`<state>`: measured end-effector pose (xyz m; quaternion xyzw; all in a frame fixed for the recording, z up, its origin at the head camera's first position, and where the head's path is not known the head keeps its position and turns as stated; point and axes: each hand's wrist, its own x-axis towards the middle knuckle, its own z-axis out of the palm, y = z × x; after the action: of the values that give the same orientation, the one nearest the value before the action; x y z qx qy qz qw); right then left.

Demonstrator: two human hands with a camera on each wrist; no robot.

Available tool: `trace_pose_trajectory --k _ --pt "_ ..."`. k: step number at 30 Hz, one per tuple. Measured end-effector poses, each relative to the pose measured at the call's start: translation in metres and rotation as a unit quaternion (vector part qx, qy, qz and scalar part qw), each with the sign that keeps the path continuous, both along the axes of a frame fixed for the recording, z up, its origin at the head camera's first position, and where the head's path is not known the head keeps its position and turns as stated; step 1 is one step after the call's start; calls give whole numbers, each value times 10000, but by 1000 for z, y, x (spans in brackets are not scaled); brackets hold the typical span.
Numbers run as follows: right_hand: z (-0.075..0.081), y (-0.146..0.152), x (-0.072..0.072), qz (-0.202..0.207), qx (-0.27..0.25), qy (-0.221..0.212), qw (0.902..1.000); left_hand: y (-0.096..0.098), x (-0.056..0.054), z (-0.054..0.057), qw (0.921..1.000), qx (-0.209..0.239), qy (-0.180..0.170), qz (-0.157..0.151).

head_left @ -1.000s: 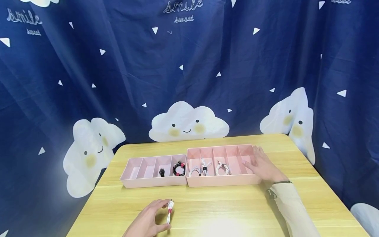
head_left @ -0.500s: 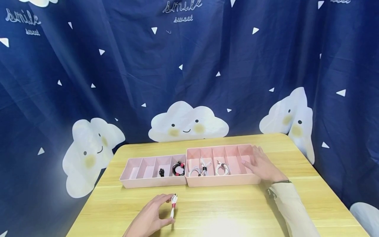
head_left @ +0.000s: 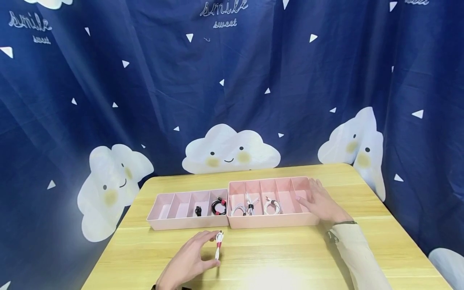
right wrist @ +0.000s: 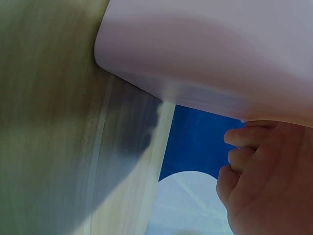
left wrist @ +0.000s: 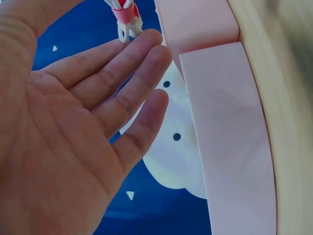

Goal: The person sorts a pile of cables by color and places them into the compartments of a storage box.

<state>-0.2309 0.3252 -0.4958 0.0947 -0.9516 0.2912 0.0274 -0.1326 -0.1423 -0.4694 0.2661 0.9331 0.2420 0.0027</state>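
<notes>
Thumb and fingertips of my left hand (head_left: 188, 257) pinch a bundled white cable (head_left: 218, 243) with a red strap, upright above the table in front of the boxes. In the left wrist view the strapped cable (left wrist: 126, 15) shows at the top by a fingertip. My right hand (head_left: 322, 204) grips the right end of the pink divided box (head_left: 272, 221), thumb over the rim into the last compartment, fingers outside. White cables (head_left: 272, 206) lie in its three left compartments. The paler divided box (head_left: 188, 223) adjoins it, holding a small black cable (head_left: 198, 211) and a coiled black cable (head_left: 214, 207).
Both boxes stand end to end on a light wooden table (head_left: 290, 249). A dark blue curtain (head_left: 232, 96) with clouds and triangles hangs behind and beside the table. The right sleeve (head_left: 359, 253) crosses the table's right side.
My left hand has moved right and away from me across the table, carrying the white cable closer to the boxes. The right hand and both boxes have stayed put.
</notes>
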Motion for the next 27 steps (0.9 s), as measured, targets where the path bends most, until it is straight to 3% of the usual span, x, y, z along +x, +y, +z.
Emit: trace_pose_trajectory --k 5,13,18,27 --pt "0 0 0 55 -4 20 10000 7 -4 2 9998 166 -139 15" --pt "-1 1 0 14 -56 -40 10000 16 -11 9 9993 330 145 -82" --pt "-2 3 -2 -5 -77 -46 10000 20 -18 17 9987 347 246 -291" --pt "-3 2 -1 22 -84 -6 10000 27 -27 33 9978 454 330 -340"
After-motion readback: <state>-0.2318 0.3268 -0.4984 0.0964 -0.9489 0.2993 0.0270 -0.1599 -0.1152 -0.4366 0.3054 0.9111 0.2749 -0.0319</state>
